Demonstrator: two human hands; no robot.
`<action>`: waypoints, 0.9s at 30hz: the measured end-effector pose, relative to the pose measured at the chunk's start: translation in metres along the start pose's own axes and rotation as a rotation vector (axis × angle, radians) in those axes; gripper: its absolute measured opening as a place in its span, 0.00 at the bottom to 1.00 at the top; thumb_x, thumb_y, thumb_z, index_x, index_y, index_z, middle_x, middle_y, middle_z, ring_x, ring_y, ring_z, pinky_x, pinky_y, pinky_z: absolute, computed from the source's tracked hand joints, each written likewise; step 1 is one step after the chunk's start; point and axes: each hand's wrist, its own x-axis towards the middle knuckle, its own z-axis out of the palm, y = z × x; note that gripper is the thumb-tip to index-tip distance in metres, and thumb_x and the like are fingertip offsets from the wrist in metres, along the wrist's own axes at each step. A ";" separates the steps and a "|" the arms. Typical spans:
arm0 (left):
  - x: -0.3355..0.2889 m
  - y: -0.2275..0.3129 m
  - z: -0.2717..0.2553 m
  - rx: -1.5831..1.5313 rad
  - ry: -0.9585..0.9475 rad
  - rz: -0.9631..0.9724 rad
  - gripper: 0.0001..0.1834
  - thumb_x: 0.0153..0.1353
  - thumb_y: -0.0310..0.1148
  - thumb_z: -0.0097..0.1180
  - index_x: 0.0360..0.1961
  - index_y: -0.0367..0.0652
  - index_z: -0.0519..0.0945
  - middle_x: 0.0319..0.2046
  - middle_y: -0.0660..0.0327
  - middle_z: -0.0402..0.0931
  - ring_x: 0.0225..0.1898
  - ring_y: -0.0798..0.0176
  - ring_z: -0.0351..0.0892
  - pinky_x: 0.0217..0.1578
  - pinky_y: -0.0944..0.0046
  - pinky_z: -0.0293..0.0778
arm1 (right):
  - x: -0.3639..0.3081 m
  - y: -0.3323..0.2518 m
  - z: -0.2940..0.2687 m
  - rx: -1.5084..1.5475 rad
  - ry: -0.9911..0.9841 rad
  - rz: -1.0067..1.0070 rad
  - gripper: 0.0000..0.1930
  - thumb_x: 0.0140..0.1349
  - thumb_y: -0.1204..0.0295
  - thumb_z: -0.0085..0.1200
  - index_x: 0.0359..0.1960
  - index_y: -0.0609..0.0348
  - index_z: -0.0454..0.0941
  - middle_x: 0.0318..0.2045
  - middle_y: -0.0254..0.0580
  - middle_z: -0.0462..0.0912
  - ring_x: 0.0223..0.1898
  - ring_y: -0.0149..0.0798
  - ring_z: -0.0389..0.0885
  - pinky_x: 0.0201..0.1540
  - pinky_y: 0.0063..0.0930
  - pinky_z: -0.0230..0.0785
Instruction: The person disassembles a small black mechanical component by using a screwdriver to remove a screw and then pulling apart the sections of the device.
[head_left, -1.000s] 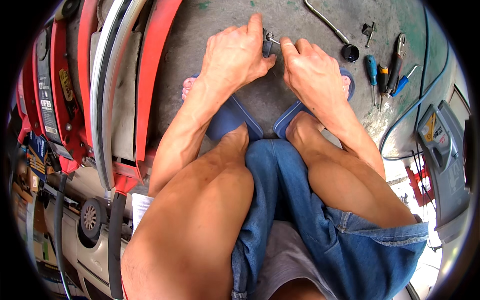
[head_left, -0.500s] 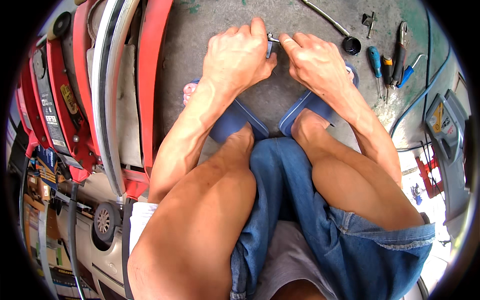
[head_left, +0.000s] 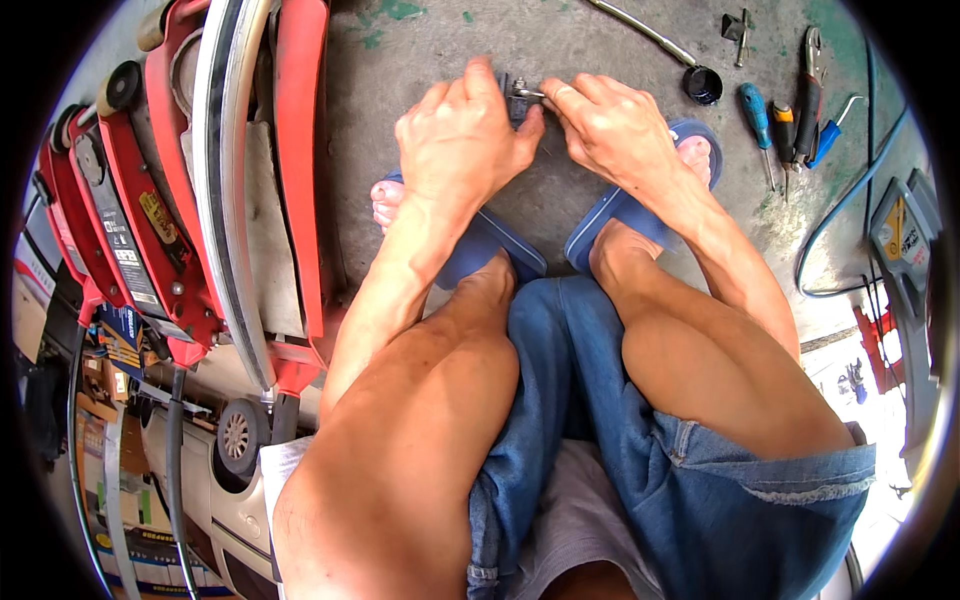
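Observation:
In front of my feet, my left hand (head_left: 460,130) is closed around a small dark metal part with a silver bolt (head_left: 519,91). Its thumb and index finger stand on either side of the piece. My right hand (head_left: 612,125) pinches the end of a slim silver metal piece (head_left: 535,95) that reaches left to the bolt. What kind of tool it is does not show, since the fingers cover most of it. Both forearms pass outside my bent knees, and the hands are a short gap apart, above the concrete floor (head_left: 540,215).
To the right lie a blue screwdriver (head_left: 755,115), a yellow-and-black-handled tool (head_left: 783,130), locking pliers (head_left: 808,90) and a blue-handled hook tool (head_left: 828,140). A long metal handle (head_left: 645,35) ends by a black round cup (head_left: 703,86). Red floor jacks (head_left: 305,150) stand left; a blue hose (head_left: 815,240) curves right.
My left hand has shifted slightly left and down, and the dark part now shows more of its body. My right hand has moved a little left. The whole view has shifted slightly.

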 end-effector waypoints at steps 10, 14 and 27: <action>-0.006 -0.009 -0.015 0.118 -0.177 -0.156 0.29 0.46 0.52 0.70 0.36 0.37 0.79 0.34 0.48 0.83 0.41 0.42 0.81 0.45 0.46 0.76 | 0.014 -0.010 -0.001 -0.007 -0.144 0.188 0.19 0.69 0.55 0.54 0.28 0.58 0.78 0.21 0.49 0.81 0.25 0.53 0.84 0.24 0.45 0.76; -0.009 -0.009 -0.014 -0.031 -0.213 -0.285 0.29 0.47 0.50 0.70 0.40 0.36 0.78 0.38 0.45 0.83 0.43 0.39 0.80 0.45 0.44 0.76 | 0.015 -0.010 -0.004 0.015 -0.141 0.184 0.19 0.68 0.55 0.55 0.28 0.59 0.78 0.21 0.50 0.80 0.25 0.54 0.84 0.25 0.47 0.76; -0.009 -0.011 -0.015 -0.048 -0.245 -0.290 0.25 0.50 0.49 0.67 0.35 0.36 0.77 0.36 0.47 0.83 0.42 0.40 0.81 0.44 0.45 0.77 | 0.020 -0.022 -0.023 0.038 -0.265 0.178 0.09 0.67 0.67 0.53 0.35 0.60 0.78 0.29 0.54 0.80 0.32 0.58 0.84 0.33 0.50 0.78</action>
